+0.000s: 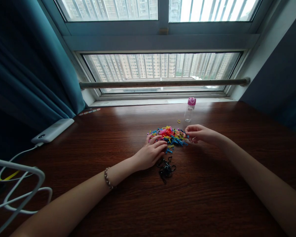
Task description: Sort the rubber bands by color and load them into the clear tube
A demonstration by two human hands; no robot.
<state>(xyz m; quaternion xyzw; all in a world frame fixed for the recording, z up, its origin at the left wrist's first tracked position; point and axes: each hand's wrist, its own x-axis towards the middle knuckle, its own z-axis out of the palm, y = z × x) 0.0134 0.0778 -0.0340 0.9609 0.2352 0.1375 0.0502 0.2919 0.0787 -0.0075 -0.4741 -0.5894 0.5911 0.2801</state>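
A heap of small rubber bands (170,132) in pink, red, yellow and blue lies on the dark wooden table (128,204). My left hand (153,153) rests palm down at the heap's left edge, its fingers somewhat spread over the nearest bands. At the right edge, thumb and forefinger of my right hand (198,133) are pinched together; a tiny dark bit shows at the tips, too small to make out. Closer to me, just beside my left hand, is a smaller clump of black rubber bands (166,169).
A clear bottle with a pink cap (191,101) stands behind the heap, with one yellow rubber band (179,121) near it. At the left lie a white power bank (54,130) and looped white cables (22,197). A blue curtain (39,59) hangs beside the window.
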